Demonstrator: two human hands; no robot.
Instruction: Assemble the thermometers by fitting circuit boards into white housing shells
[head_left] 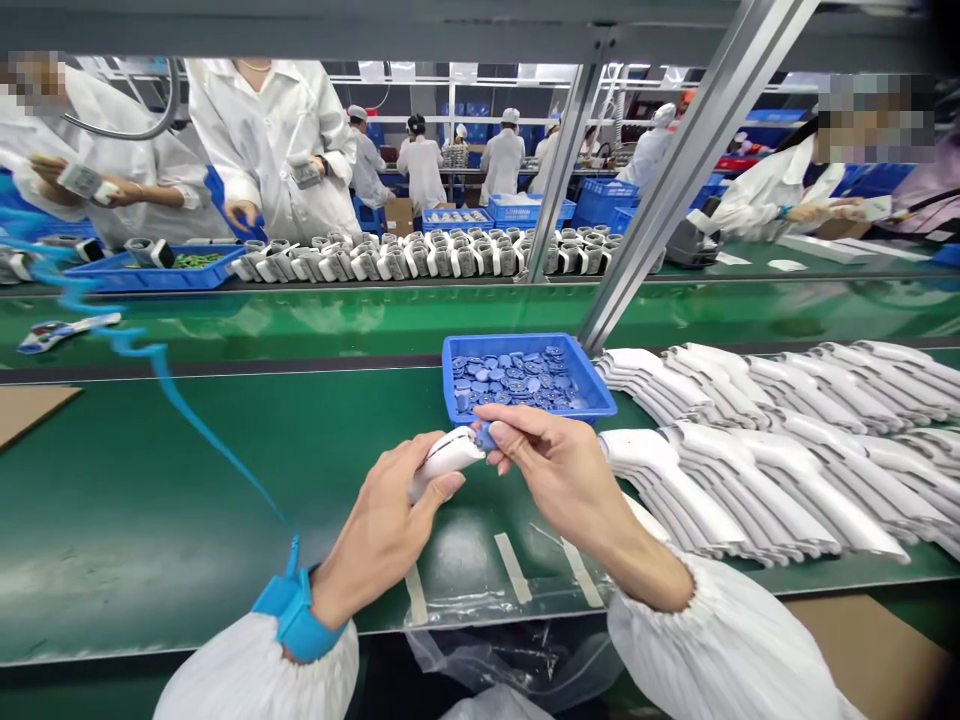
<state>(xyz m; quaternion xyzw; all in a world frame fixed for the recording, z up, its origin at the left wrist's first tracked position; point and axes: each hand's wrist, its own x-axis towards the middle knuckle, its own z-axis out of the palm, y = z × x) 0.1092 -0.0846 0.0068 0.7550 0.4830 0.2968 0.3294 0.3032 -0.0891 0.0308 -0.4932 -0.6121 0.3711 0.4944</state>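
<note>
My left hand (394,505) is closed around a white curved plastic housing (452,452), its open end turned to the right. Between the thumb and fingers of my right hand (566,475) is a small blue plastic piece (486,437), held against that open end. Whether the piece sits inside the housing or only touches it, I cannot tell. Just beyond both hands stands a blue tray (606,408) filled with similar small blue pieces (517,378). A blue wrist strap (304,615) with a coiled cord circles my left wrist.
Stacks of white handle-shaped shells (690,490) cover the right side of the green bench (187,480). A metal post (675,160) slants up behind the tray. Clear plastic film (495,610) is taped at the front edge. Co-workers (274,150) stand across the line behind rows of grey-and-white parts (420,255).
</note>
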